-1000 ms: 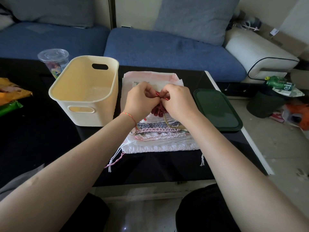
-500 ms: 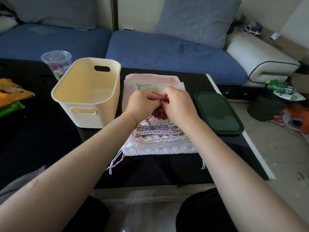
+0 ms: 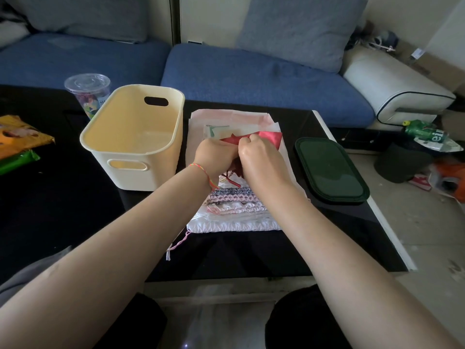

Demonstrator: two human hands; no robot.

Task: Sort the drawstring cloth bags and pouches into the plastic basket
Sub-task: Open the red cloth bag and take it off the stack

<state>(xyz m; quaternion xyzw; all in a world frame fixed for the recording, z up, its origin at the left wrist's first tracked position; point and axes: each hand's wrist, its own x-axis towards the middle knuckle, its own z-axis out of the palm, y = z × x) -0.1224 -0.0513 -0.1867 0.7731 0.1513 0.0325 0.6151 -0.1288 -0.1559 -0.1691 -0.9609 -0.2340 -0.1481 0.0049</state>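
Observation:
A stack of drawstring cloth bags (image 3: 234, 210) lies on the black table, white, pink and grey gathered tops facing me. On top sits a small red satin pouch (image 3: 266, 137). My left hand (image 3: 214, 157) and my right hand (image 3: 259, 157) meet over the stack, and both pinch the red pouch with curled fingers. Its far end sticks out beyond my knuckles, and red cord hangs below my hands. The cream plastic basket (image 3: 105, 144) stands just left of the stack, with nothing in it.
A dark green lid (image 3: 329, 170) lies right of the stack near the table's right edge. A clear lidded cup (image 3: 88, 93) stands behind the basket. Snack packets (image 3: 17, 137) lie at far left. A blue sofa (image 3: 251, 79) runs behind the table.
The red pouch, earlier almost hidden under my hands, now spreads out beyond my fingers toward the far right. Both hands stayed together over the stack.

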